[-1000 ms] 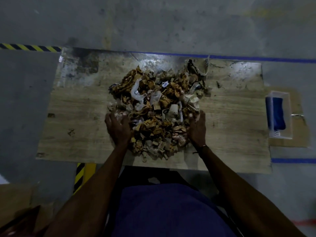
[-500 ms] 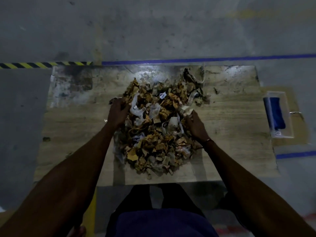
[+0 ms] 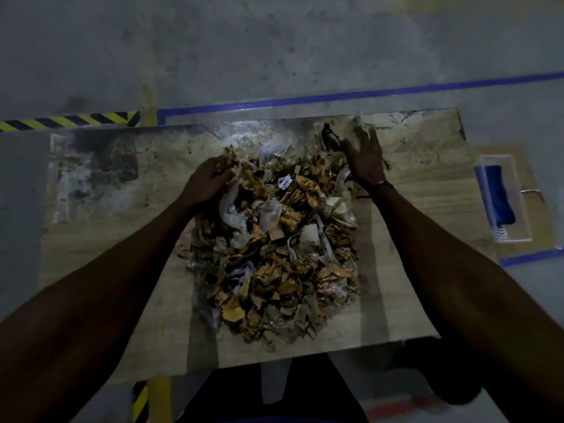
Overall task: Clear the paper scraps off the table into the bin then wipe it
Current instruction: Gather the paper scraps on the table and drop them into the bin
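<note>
Scraps (image 3: 274, 254) of brown and white paper heaped mid-table (image 3: 100, 254), nearer the front edge. Left hand (image 3: 204, 184) curled, grasping scraps at the heap's far left. Right hand (image 3: 364, 161) flat, fingers loose, on crumpled paper beyond.

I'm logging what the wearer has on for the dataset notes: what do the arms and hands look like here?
Both forearms are bare, with no sleeves in view. The left hand has no glove or jewellery that shows. The right hand is also ungloved, with a thin dark band round the wrist. The dim light hides finer detail.
</note>
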The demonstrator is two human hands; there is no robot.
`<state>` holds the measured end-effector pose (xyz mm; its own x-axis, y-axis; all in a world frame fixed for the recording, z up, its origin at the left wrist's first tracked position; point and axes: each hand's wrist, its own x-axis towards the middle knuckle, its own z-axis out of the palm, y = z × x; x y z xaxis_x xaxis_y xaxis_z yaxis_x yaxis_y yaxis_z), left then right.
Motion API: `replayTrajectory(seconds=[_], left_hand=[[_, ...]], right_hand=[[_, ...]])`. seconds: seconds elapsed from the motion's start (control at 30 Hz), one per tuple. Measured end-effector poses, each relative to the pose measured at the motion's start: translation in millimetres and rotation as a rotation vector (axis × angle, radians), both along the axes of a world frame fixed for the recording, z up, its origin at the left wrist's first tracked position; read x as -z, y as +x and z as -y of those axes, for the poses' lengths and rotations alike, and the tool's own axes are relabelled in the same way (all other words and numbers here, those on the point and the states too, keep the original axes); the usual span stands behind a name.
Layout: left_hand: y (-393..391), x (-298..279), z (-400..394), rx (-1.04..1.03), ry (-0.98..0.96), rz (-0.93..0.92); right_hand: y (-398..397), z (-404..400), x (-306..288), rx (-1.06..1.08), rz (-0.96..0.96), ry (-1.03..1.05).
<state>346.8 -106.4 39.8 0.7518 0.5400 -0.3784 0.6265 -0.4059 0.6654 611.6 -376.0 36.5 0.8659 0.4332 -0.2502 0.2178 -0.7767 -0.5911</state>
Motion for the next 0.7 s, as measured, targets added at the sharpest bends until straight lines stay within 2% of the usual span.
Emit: replayTrajectory(seconds=[0.07,0.13,0.23,0.3,0.4,0.5,0.63,0.7], left_hand=[[2.7,5.7,5.7,0.095,-0.018,0.030],[-0.9,11.5,8.4,0.183,0.020,0.032],[-9.2,13.1,11.0,0.231,0.058,0.020],[-11.9,7.7,10.1,0.186,0.104,0.055],[-11.4,-3.1,6.5,0.106,0.185,0.136],[-3.0,-7.5,5.0,0.065,0.192,0.094],[0.8,-1.0,14.7,0.186,0.050,-0.026],[0.0,-0.1,24.6,0.248,0.044,-0.009]], right_hand=[[8.2,-8.0,21.6,-0.057,-0.026,-0.070],[0.3,-12.8,35.5,-0.201,-0.028,-0.106],[-37.1,-12.9,22.4,-0.370,-0.029,-0.098],[-60.3,-11.0,-3.0,-0.361,-0.060,-0.041],[-71.9,-3.8,-22.0,-0.233,0.001,0.072],[-65.0,-0.8,-26.6,-0.041,-0.006,0.098],[-53.1,2.3,-4.7,-0.134,-0.066,-0.099],[-61.1,-0.1,-5.2,-0.237,-0.086,-0.130]])
